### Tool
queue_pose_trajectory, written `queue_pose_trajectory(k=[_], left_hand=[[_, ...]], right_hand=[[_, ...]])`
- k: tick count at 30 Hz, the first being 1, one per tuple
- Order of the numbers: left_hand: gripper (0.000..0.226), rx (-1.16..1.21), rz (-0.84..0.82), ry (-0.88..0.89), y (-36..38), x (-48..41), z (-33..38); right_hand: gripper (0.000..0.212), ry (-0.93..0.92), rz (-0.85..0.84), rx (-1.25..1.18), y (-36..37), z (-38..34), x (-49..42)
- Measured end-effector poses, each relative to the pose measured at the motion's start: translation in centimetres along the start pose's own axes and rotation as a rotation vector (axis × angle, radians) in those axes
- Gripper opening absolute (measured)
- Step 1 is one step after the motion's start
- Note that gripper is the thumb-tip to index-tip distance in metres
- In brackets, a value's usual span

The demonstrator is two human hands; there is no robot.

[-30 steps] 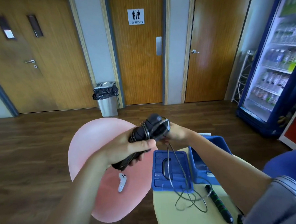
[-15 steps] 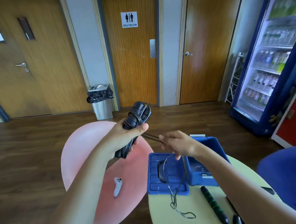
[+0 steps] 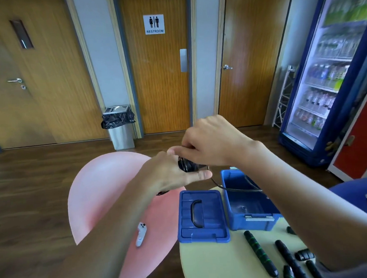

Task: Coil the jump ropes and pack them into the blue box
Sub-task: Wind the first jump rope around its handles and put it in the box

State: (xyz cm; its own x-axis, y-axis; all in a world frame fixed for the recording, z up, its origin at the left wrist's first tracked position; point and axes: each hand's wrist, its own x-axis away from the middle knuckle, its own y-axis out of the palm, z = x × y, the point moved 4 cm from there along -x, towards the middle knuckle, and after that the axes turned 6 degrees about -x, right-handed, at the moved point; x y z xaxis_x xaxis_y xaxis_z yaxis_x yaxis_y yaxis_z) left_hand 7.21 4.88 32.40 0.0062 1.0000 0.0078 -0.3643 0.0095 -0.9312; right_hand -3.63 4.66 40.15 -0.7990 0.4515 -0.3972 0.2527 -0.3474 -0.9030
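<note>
Coiled jump rope (image 3: pixel 187 165) is held in the air over the gap between pink chair (image 3: pixel 100 185) and table (image 3: pixel 216 262), just behind the blue box (image 3: pixel 253 222). Left hand (image 3: pixel 171 173) wraps it from below, thumb straight out under the bundle. Right hand (image 3: pixel 212 141) is on top, fingers curled down onto it.

Loose cord (image 3: pixel 234 189) hangs off the bundle, drapes across the box's open top and goes under the right forearm. Box sits at the table's far edge; the arm hides its right wall. Lid (image 3: pixel 204 233) lies flat, touching the box's left side. Its left edge is at or over the table rim, can't tell which.

Near side of table: green-banded handle (image 3: pixel 260 254), with black handles (image 3: pixel 288 258) beside it, partly under the right arm. White controller (image 3: pixel 141 234) is on the chair seat. Blue chair (image 3: pixel 355 195) is right of the box.

Open wood floor runs from the chairs back to the doors. Bin (image 3: pixel 120 129) stands against the back wall, drinks fridge (image 3: pixel 328 78) far right.
</note>
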Motion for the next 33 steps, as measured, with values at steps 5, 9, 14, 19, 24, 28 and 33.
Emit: queue_pose_trajectory(k=[5, 9, 14, 19, 24, 28, 33], left_hand=[[0.017, 0.292, -0.124, 0.367, 0.2, 0.9, 2.1], [0.017, 0.484, -0.17, 0.437, -0.2, 1.5, 2.4], [0.051, 0.677, -0.081, 0.373, 0.0, 0.8, 2.1], [0.059, 0.849, -0.017, 0.33, 0.7, 0.3, 2.1], [0.049, 0.975, -0.05, 0.332, 0.9, 0.3, 2.2], [0.061, 1.031, -0.049, 0.269, 1.4, 0.0, 1.7], [0.063, 1.056, -0.034, 0.175, 1.7, -0.3, 1.0]], right_hand=[[0.056, 0.073, -0.183, -0.731, 2.4, 3.0, -1.7], [0.056, 0.214, -0.225, -1.169, 4.2, 4.9, -0.8], [0.051, 0.362, -0.137, -1.519, 6.8, 6.5, 0.2], [0.048, 0.492, 0.062, -1.717, 9.4, 6.5, 2.6], [0.041, 0.714, 0.001, -1.71, 10.2, 4.4, 3.9], [0.045, 0.745, -0.066, -1.62, 10.3, 4.1, 5.1], [0.041, 0.795, -0.161, -1.483, 9.8, 3.9, 6.3]])
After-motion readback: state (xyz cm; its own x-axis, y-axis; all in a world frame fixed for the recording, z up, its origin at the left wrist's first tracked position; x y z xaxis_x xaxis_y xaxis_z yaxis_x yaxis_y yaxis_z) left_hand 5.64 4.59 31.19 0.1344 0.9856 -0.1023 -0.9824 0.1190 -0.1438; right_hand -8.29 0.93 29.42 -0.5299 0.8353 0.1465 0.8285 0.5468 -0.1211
